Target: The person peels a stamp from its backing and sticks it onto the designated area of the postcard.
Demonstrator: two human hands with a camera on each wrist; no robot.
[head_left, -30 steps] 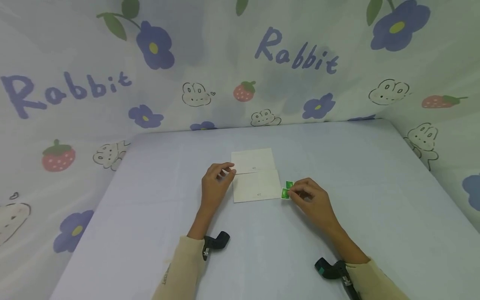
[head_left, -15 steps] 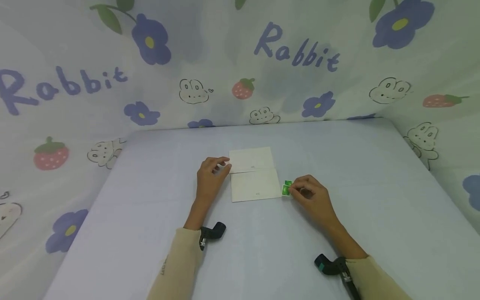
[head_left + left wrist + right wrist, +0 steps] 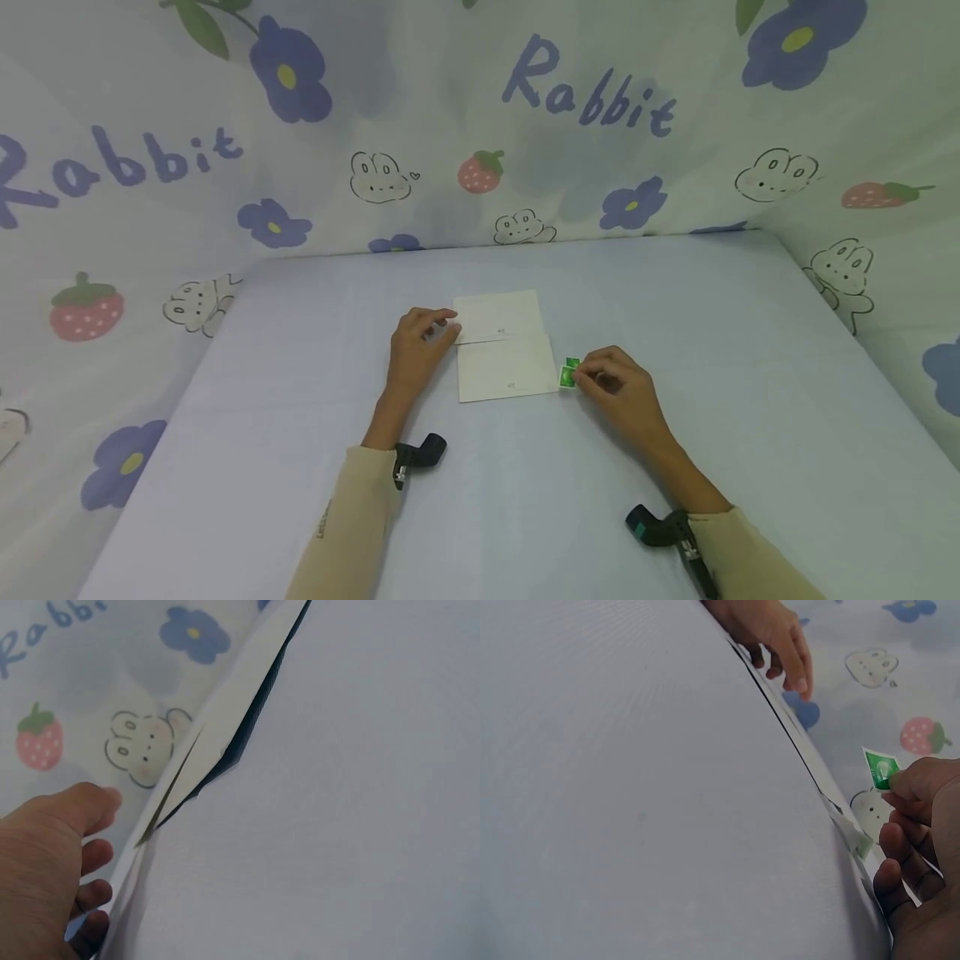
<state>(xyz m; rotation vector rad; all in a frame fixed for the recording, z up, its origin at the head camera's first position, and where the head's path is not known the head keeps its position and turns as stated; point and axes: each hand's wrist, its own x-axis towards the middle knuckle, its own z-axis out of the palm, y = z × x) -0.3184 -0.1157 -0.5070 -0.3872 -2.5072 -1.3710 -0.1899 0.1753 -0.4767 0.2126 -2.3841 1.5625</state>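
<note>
Two cream envelopes lie flat on the white table, the far envelope (image 3: 495,315) edge to edge with the near envelope (image 3: 506,368). My right hand (image 3: 622,396) pinches a small green stamp (image 3: 881,769) with a white border between thumb and forefinger, just off the near envelope's right edge. Behind it, a second green stamp (image 3: 573,362) is partly covered in the head view. My left hand (image 3: 416,350) hovers by the left edges of the envelopes, fingers loosely bent and holding nothing. Whether its fingertips touch the far envelope, I cannot tell.
A white cloth covers the table (image 3: 300,450). Behind and at the sides hangs a curtain (image 3: 435,108) printed with rabbits, flowers and strawberries. Each wrist wears a black camera, the left camera (image 3: 423,452) and the right camera (image 3: 652,527).
The pinched stamp has come up slightly and now covers more of the second stamp. My left hand has shifted slightly left relative to the envelopes. The head view has tilted a little.
</note>
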